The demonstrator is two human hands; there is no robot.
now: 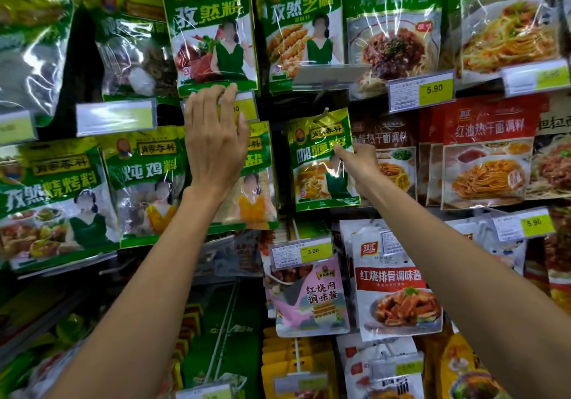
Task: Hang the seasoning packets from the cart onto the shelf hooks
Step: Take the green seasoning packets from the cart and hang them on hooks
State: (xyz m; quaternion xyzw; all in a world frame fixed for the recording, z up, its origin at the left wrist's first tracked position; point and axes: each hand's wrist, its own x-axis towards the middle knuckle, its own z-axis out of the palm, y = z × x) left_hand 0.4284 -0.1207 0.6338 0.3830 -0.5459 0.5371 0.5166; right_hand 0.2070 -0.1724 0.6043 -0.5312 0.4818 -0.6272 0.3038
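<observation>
R hand (358, 163) pinches green packet (321, 163) on hook (324, 113).

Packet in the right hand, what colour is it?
Green and yellow; the right hand pinches the packet. Head view shows it best.

One wide-angle view from the person's head faces straight at a shop shelf (82, 67) of hanging seasoning packets (213, 27), very close. The left hand (216, 139) and right hand (361, 166) reach in from the frame's lower corners.
</observation>
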